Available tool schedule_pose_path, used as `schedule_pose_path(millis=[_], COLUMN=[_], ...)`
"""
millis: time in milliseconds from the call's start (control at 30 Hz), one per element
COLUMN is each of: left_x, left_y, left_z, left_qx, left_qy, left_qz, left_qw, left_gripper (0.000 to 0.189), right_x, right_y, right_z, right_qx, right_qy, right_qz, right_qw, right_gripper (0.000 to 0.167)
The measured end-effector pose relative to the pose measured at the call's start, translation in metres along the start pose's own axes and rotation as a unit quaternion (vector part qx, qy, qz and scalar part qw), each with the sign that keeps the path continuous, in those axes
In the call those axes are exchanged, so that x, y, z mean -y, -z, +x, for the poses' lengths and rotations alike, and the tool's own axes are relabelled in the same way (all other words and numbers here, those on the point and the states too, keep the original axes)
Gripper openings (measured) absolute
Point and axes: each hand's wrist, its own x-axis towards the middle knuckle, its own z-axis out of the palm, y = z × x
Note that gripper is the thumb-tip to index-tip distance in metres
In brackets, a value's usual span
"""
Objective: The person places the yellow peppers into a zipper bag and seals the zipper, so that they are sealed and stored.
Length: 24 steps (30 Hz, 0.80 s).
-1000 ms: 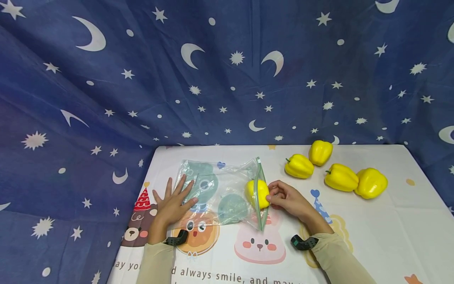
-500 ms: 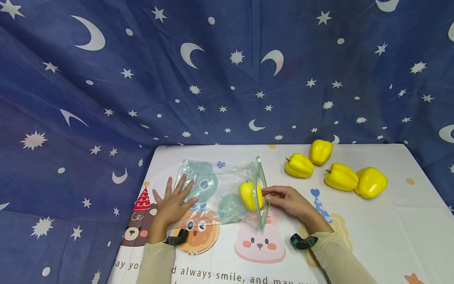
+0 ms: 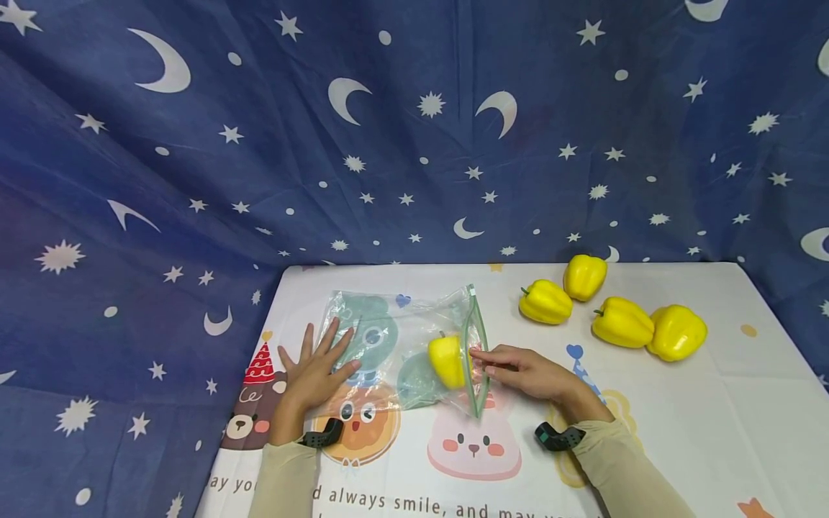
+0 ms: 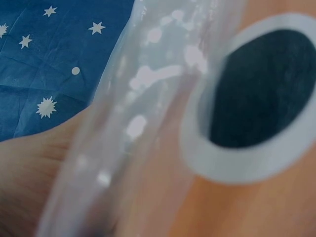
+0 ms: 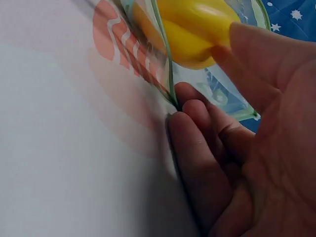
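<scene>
A clear zip bag (image 3: 414, 316) lies flat on the table, its green-edged mouth toward the right. My left hand (image 3: 317, 374) rests on its closed end with the fingers spread. Inside, just past the mouth, sits a yellow bell pepper (image 3: 445, 362), its green stem pointing toward the back. My right hand (image 3: 527, 373) reaches the mouth with its index finger extended to the pepper. In the right wrist view, a fingertip touches the pepper (image 5: 197, 29), while the lower fingers (image 5: 192, 143) bend loosely beside the green edge. The left wrist view shows mostly blurred plastic (image 4: 138, 108).
To the back right lie more peppers: one yellow pepper (image 3: 545, 302) near another (image 3: 586, 278), and a pair, one pepper (image 3: 623, 323) against the other (image 3: 677, 333). A blue star-and-moon cloth (image 3: 414, 129) hangs behind the printed white tablecloth (image 3: 732, 432).
The pepper has moved left, from the bag's mouth to inside it, and turned so its stem shows. My right hand has followed it left, its index finger straightening. My left hand has stayed put.
</scene>
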Motion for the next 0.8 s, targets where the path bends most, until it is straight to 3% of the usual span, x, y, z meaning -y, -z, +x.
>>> schedule_pose_path(millis=[167, 400, 800], left_x=[0.0, -0.001, 0.0], left_y=[0.0, -0.001, -0.001], left_z=[-0.001, -0.001, 0.0], left_qx=[0.002, 0.001, 0.003], left_qy=[0.0, -0.001, 0.001], left_qz=[0.001, 0.0, 0.005], left_qw=[1.0, 1.0, 1.0], left_gripper=[0.073, 0.073, 0.074], right_x=[0.003, 0.016, 0.011], right_y=[-0.001, -0.003, -0.001], right_z=[0.002, 0.003, 0.004], right_qx=[0.026, 0.019, 0.023], right_qy=[0.025, 0.021, 0.011], right_qz=[-0.03, -0.103, -0.089], right_qw=[0.9989, 0.9943, 0.9957], right_gripper=[0.045, 0.044, 0.046])
